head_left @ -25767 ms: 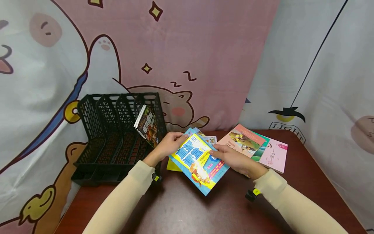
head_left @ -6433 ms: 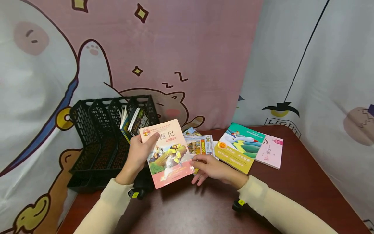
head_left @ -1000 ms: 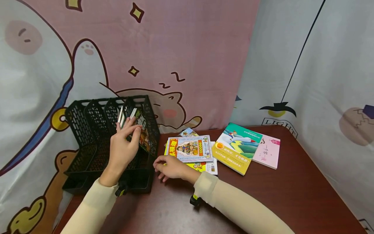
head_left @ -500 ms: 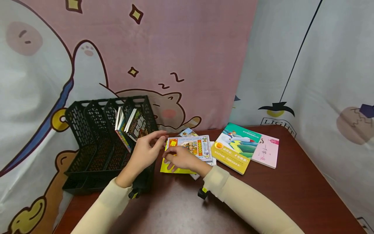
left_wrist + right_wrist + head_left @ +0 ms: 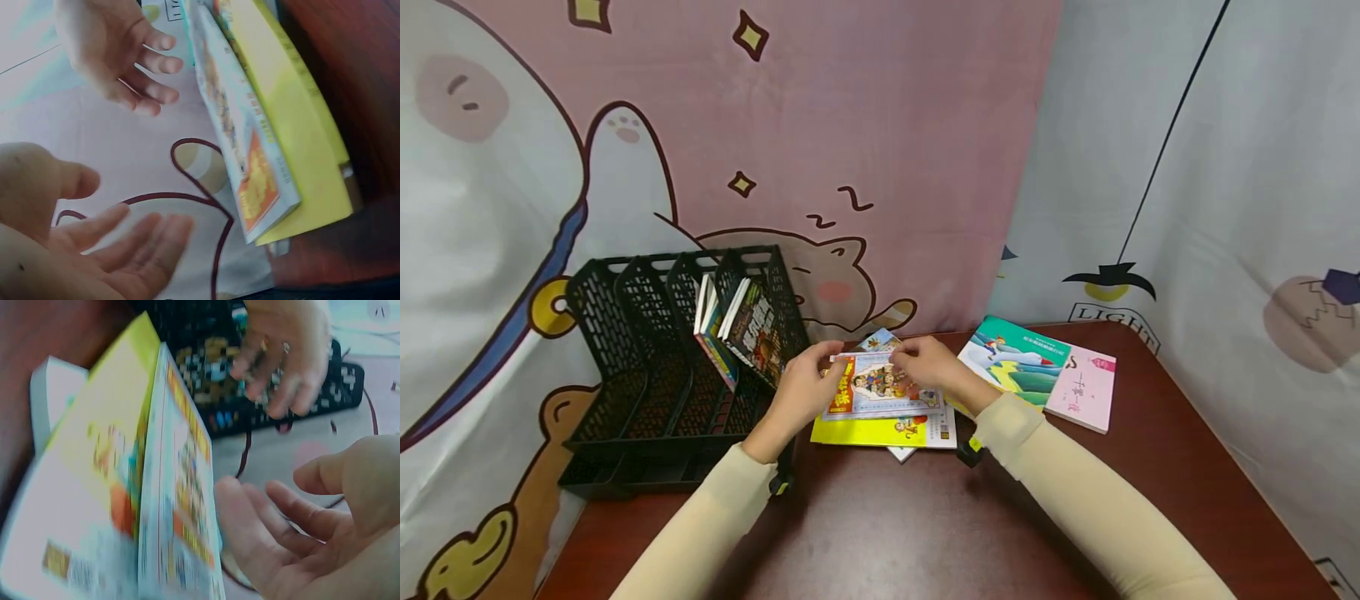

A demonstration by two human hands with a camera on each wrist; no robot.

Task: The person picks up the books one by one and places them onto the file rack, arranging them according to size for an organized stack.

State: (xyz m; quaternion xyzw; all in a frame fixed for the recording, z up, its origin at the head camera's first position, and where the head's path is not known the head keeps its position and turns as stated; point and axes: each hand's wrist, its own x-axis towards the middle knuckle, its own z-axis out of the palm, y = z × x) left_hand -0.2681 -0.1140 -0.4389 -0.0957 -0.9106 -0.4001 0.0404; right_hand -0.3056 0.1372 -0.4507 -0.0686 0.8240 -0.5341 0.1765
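A picture book (image 5: pixel 883 396) with a pale blue border and a red panel lies on a yellow book (image 5: pixel 865 431) in a small pile. My left hand (image 5: pixel 802 390) is at the picture book's upper left corner, and my right hand (image 5: pixel 936 368) hovers over its upper right part. Both wrist views show loosely bent fingers with nothing between them. The left hand (image 5: pixel 125 250) is apart from the picture book (image 5: pixel 240 137) there. In the right wrist view, the right hand's (image 5: pixel 306 537) fingertips come close to the picture book (image 5: pixel 181 494); contact is unclear.
A black file organizer (image 5: pixel 677 450) stands left, with several books (image 5: pixel 718 333) leaning in its right-hand slots. A green book (image 5: pixel 1018 354) overlaps a pink book (image 5: pixel 1084 387) on the right of the brown table (image 5: pixel 887 533). A printed cloth hangs behind.
The earlier blue-and-yellow and peach-covered books are out of my hands, and more books stand in the organizer. Within the last second, my left hand moved right from the organizer; my right hand moved right and farther back.
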